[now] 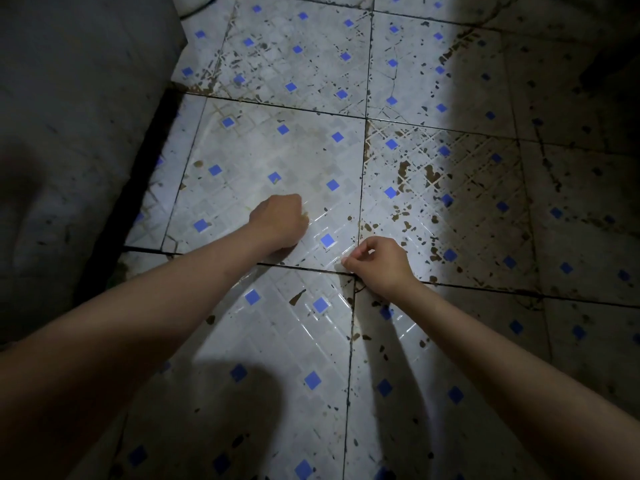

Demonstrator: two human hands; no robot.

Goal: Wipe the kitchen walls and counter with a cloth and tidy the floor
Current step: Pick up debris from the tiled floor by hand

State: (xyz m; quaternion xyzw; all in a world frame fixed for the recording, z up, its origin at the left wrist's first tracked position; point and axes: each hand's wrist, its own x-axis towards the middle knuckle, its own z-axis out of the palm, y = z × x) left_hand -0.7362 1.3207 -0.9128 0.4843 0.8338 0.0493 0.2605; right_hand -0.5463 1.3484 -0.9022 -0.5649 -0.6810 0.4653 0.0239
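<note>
Right now you're looking straight down at the floor (277, 150), white tiles dotted with small blue squares, and both your bare arms are stretched out low over it. Your left hand (278, 220) is balled into a fist, knuckles down on the tile just left of a blue square; its grip is curled tight, and whether anything sits inside it you cannot tell from up here. Your right hand (381, 265) is near it, just right of the dark grout line (360, 209) that runs near to far, with thumb and forefinger pinched together at the tile surface where two grout lines cross; whatever is between them is too small to make out. Brown flecks and patches (415, 174) are thick on the tiles to the right of your right hand and across the far tiles, while the tile under your left fist looks cleaner. A grey wall or cabinet face (69, 133) rises on the left, with a dark gap along its foot. Light falls on the middle; the right side lies in shadow
</note>
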